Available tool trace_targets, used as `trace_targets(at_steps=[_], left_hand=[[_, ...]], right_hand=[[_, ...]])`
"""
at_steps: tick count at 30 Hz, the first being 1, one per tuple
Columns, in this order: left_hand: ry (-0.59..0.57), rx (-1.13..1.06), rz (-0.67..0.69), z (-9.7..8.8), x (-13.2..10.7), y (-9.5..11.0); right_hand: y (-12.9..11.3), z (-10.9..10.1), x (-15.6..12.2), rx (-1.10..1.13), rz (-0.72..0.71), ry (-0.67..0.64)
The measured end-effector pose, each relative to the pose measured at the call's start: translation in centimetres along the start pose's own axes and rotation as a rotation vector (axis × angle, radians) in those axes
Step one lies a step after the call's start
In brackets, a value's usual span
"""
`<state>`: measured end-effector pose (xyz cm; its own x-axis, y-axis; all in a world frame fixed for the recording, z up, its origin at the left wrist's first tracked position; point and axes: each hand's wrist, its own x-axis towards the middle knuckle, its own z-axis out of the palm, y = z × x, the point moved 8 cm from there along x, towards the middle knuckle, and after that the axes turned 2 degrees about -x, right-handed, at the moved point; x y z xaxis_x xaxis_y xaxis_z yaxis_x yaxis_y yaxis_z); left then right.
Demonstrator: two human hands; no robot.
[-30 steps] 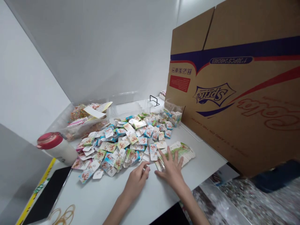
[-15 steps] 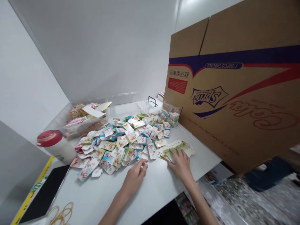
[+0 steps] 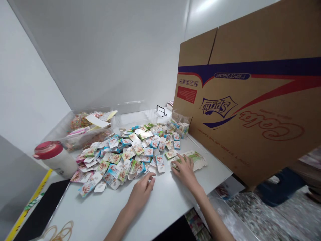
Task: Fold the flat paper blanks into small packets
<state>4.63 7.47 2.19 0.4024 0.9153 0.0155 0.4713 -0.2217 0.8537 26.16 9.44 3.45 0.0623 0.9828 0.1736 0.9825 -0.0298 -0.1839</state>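
The person's left hand (image 3: 140, 193) lay loosely curled on the white table (image 3: 165, 211), narrow and holding nothing visible, its fingertips just beside the near edge of a heaped pile of small printed packets (image 3: 120, 160). The right hand (image 3: 184, 171) rested at the pile's 3 o'clock, its fingers spread and curving down over the end of a fanned stack of green-printed packets (image 3: 193, 158); I could not tell whether it gripped them. Around the pile, a clear plastic bin (image 3: 82, 142) of colourful sweets stood at 10 o'clock, and a red-lidded white bottle (image 3: 55, 159) at 9 o'clock. A clear bag of packets (image 3: 179, 129) sat at 1 o'clock, just beside a tilted Sprite and Cola cardboard carton (image 3: 240, 100) at 2 o'clock. Rubber bands (image 3: 59, 231) lay at 7 o'clock.
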Motion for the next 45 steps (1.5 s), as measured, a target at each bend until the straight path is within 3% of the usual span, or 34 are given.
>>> trace_targets(at_steps=[10,13,16,20,23,26,30,32,34,37,39,41,45], left_hand=[[-0.007,0.02,-0.001,0.1,0.3,-0.3],[-0.014,0.015,-0.005,0.2,0.3,-0.6],[-0.022,0.03,-0.011,0.3,0.2,-0.5],[-0.042,0.066,-0.008,0.6,0.0,0.0],[-0.047,0.075,0.012,0.8,0.0,0.3],[-0.037,0.057,0.006,0.8,0.1,0.0],[-0.012,-0.012,-0.007,0.6,0.3,-0.8],[-0.022,-0.111,-0.021,0.9,0.5,-1.3],[-0.051,-0.263,-0.042,1.4,0.7,-1.6],[-0.055,-0.533,-0.014,1.8,0.7,-1.4],[0.011,-0.661,-0.001,1.2,0.8,-1.4],[0.083,-0.768,-0.04,0.6,0.9,-2.1],[0.135,-0.942,-0.096,0.0,1.2,-3.0]], right_hand=[[-1.4,1.2,3.5,0.023,-0.084,-0.031],[1.8,0.1,3.6,0.015,-0.008,0.105],[7.7,-1.3,3.0,-0.018,0.186,0.242],[13.7,-2.1,1.5,-0.008,0.29,0.265],[14.8,-2.1,0.7,0.033,0.231,0.27],[14.3,-2.8,-0.1,0.053,0.2,0.362],[11.8,-5.7,-1.6,0.073,0.237,0.606],[8.4,-7.7,-2.8,0.142,0.159,0.762],[3.4,-8.7,-3.6,0.305,-0.015,0.792],[-5.1,-7.5,-4.1,0.517,-0.233,0.579],[-9.9,-6.0,-4.5,0.638,-0.361,0.421],[-12.3,-4.7,-4.6,0.771,-0.362,0.305],[-13.1,-4.0,-3.7,0.947,-0.366,0.097]])
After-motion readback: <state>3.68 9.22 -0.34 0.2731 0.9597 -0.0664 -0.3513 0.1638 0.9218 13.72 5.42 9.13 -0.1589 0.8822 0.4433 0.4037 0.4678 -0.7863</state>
